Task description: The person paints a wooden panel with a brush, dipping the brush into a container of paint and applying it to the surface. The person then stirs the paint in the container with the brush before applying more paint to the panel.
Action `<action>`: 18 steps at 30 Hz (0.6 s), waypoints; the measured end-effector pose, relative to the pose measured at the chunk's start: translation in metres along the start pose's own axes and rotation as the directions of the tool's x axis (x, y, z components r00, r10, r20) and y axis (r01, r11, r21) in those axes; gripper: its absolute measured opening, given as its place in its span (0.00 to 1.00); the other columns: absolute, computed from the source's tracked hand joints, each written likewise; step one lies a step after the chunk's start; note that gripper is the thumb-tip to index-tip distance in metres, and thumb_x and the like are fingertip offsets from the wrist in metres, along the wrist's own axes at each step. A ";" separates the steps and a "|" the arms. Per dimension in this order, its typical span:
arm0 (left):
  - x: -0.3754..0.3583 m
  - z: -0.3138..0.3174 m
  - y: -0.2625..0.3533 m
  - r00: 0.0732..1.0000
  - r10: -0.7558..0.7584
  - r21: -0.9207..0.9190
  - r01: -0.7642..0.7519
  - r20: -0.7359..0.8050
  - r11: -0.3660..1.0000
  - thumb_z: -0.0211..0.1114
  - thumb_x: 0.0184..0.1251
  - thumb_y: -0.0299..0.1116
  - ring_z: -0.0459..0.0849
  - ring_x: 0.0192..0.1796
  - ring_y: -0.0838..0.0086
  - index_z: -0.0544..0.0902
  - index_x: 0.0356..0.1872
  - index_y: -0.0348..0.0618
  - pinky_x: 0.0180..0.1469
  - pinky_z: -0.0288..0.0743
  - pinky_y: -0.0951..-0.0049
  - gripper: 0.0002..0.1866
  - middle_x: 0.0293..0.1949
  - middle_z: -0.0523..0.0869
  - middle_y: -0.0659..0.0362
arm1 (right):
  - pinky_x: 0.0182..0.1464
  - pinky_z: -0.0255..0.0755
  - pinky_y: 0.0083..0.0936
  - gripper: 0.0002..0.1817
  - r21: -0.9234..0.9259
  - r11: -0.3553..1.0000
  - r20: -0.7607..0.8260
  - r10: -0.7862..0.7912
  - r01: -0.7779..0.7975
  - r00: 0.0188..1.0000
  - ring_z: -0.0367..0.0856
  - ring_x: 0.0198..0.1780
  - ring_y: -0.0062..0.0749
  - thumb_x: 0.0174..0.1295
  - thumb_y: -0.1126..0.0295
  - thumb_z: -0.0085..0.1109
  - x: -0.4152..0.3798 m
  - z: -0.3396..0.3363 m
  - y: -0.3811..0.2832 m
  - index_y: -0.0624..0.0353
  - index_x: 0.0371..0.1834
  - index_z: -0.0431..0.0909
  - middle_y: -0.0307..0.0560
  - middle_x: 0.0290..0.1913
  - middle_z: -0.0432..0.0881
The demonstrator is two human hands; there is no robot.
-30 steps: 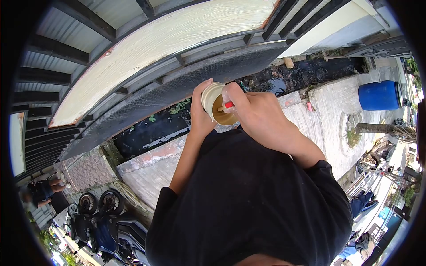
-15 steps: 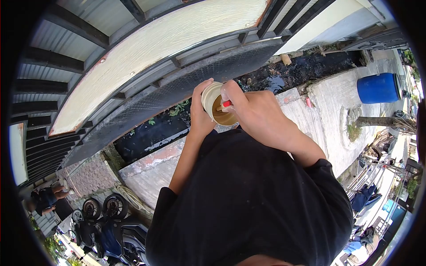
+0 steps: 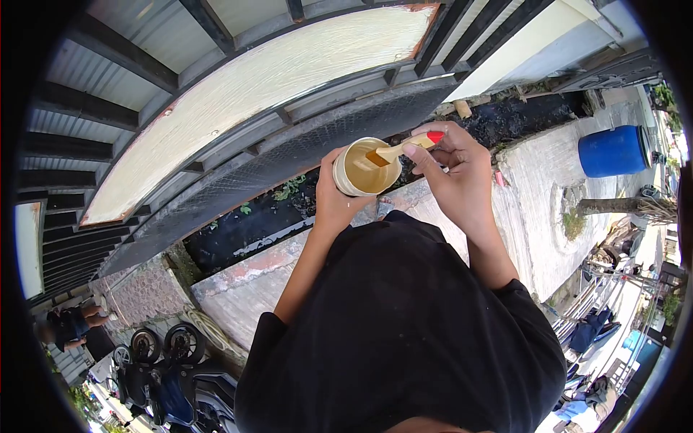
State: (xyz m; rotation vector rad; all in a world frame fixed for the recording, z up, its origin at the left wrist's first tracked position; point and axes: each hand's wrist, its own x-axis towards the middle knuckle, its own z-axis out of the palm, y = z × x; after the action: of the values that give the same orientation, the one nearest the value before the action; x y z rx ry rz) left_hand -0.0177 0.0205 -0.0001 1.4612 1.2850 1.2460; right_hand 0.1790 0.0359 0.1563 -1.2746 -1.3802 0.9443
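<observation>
My left hand (image 3: 333, 196) is wrapped round a cream paint can (image 3: 349, 185), whose open top faces the camera and shows pale paint inside. My right hand (image 3: 456, 160) pinches the wooden handle of a paintbrush (image 3: 406, 147) with a red end. The brush's brown bristles sit over the can's opening, near its upper rim. Beyond the hands, a long cream-painted panel (image 3: 238, 101) curves across a dark metal fence.
A dark water ditch (image 3: 238, 229) runs between the fence and a concrete walkway (image 3: 523, 209). At the right lie a blue barrel (image 3: 613, 151) and a tree trunk (image 3: 610, 206). Motorcycles (image 3: 173, 390) and a person (image 3: 68, 326) are at the lower left.
My right hand has moved right and turned, lifting the brush higher so that its handle and bristles now show. My left hand and the can have shifted slightly.
</observation>
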 end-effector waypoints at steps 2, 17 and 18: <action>0.000 0.004 0.003 1.000 -0.002 0.020 0.002 0.003 1.000 0.91 0.44 0.29 0.87 0.67 0.58 0.71 0.72 0.40 0.69 0.80 0.60 0.51 0.65 0.86 0.48 | 0.36 0.80 0.23 0.11 -0.043 0.999 0.006 -0.002 0.003 1.000 0.92 0.35 0.25 0.69 0.77 0.75 -0.004 0.001 -0.001 0.68 0.50 0.87 0.52 0.41 0.93; 0.002 0.017 0.006 0.990 -0.102 -0.144 0.115 0.096 0.983 0.91 0.50 0.33 0.88 0.65 0.64 0.70 0.72 0.38 0.69 0.80 0.63 0.49 0.62 0.87 0.49 | 0.44 0.85 0.35 0.15 -0.400 0.754 0.155 -0.505 0.521 0.849 0.92 0.45 0.49 0.64 0.86 0.71 -0.008 0.009 0.008 0.64 0.52 0.87 0.57 0.47 0.90; 0.002 0.017 0.004 0.992 -0.092 -0.136 0.104 0.092 0.985 0.91 0.51 0.33 0.88 0.65 0.64 0.70 0.72 0.38 0.69 0.80 0.63 0.48 0.62 0.87 0.49 | 0.44 0.85 0.34 0.14 -0.401 0.757 0.153 -0.499 0.515 0.853 0.92 0.45 0.47 0.64 0.86 0.71 -0.007 0.008 0.008 0.64 0.52 0.87 0.56 0.47 0.90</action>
State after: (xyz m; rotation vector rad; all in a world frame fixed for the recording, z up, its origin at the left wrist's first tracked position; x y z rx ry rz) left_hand -0.0003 0.0225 0.0012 1.3213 1.1741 1.1726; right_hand 0.1724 0.0311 0.1455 -1.0928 -1.9108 0.2870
